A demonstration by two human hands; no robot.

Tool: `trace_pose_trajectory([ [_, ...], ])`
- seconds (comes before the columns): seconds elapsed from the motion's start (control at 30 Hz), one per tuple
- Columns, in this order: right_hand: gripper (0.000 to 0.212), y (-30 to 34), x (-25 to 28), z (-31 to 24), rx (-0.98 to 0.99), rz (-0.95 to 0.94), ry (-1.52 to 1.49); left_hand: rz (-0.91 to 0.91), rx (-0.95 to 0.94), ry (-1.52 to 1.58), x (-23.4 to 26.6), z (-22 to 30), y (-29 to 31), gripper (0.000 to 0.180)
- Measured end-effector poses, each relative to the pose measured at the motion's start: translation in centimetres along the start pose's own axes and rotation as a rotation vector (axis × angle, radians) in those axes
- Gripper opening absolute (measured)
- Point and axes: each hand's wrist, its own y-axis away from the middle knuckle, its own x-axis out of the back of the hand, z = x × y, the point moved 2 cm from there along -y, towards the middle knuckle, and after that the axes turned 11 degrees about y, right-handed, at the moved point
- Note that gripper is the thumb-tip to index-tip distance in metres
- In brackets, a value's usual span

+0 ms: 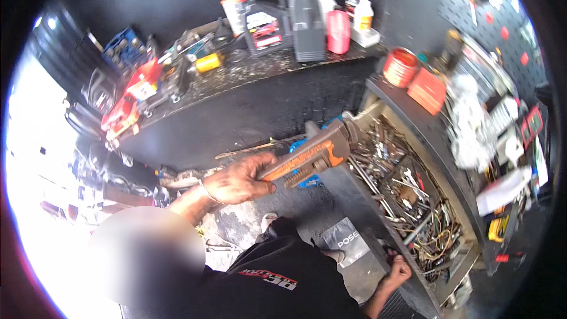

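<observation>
Printed markings are carried by the orange, rust-worn metal pipe wrench (316,155), around whose handle the fingers of the left hand (233,184) are wrapped. The wrench is held up left of an open black drawer (366,212), its head near the drawer's far corner. Red and white print is borne by the black cloth shirt (248,289), and pale lettering by a flat grey sheet (348,257) on the floor. The drawer is filled with jumbled metal tools (407,195) — spanners and rods among them. The right hand (400,269) is placed at its front panel, fingers curled; whether anything is grasped cannot be told. On the black bench (236,80), a dark handled plastic jug (266,23) with a white-and-red label is stood beside a dark red-capped bottle (307,29) — the contents of both are hidden.
</observation>
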Motion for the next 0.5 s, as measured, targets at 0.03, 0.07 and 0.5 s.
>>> trace_pose_trajectory([
  [0.03,0.024,-0.7,-0.1,0.2,0.036,0.018,-0.127,0.009,-0.019,-0.001,1.6,-1.4,1.1,0.026],
  [0.07,0.025,-1.5,0.1,0.4,0.035,0.032,-0.102,0.011,-0.034,-0.001,3.2,-2.9,2.2,0.026],
  [0.5,0.061,12.4,-44.6,-17.1,-0.176,-1.056,-0.548,0.2,-0.04,0.068,22.0,-21.4,12.6,0.03],
])
